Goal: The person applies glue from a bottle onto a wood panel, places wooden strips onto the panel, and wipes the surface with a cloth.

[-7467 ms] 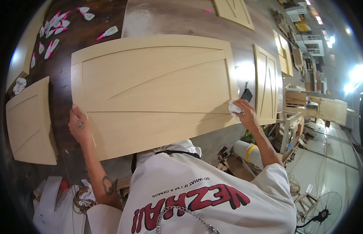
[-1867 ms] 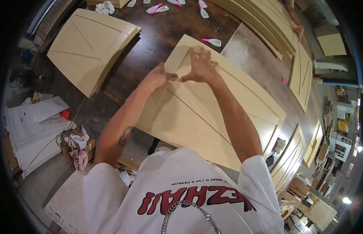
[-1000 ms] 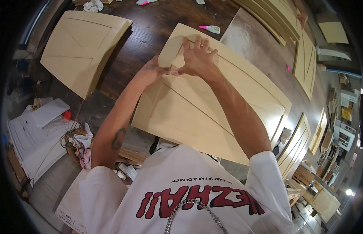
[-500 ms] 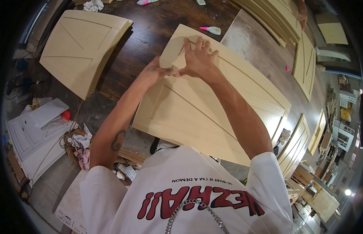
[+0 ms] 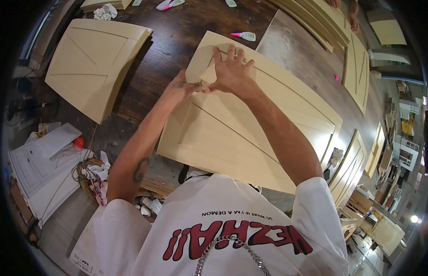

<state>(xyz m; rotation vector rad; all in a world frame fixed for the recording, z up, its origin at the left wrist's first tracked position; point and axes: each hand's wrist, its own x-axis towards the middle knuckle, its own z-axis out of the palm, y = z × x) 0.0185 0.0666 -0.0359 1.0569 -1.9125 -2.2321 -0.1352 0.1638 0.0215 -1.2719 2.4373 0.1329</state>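
A pale wooden cabinet door [image 5: 260,124] with grooved lines lies at a slant on the dark table in front of me. My left hand [image 5: 181,91] grips its left edge, the thumb resting on the face and the other fingers mostly hidden at the edge. Spread over the door's upper part is my right hand [image 5: 233,74], its fingers apart and pressing on the surface. The two thumbs come close together near a groove; whether anything tiny sits between them I cannot make out. Just beyond the door lies a small white glue bottle [image 5: 247,36] with a pink tip.
A stack of similar doors [image 5: 92,60] stands at the left. More glue bottles [image 5: 172,4] and crumpled white paper [image 5: 105,12] lie at the back. Long panels [image 5: 315,23] are piled far right, where another person's hand [image 5: 354,22] shows. White panels [image 5: 43,161] lean lower left.
The whole view has shifted slightly. My hands keep nearly the same place on the door. More of the other person's hands shows at the far right.
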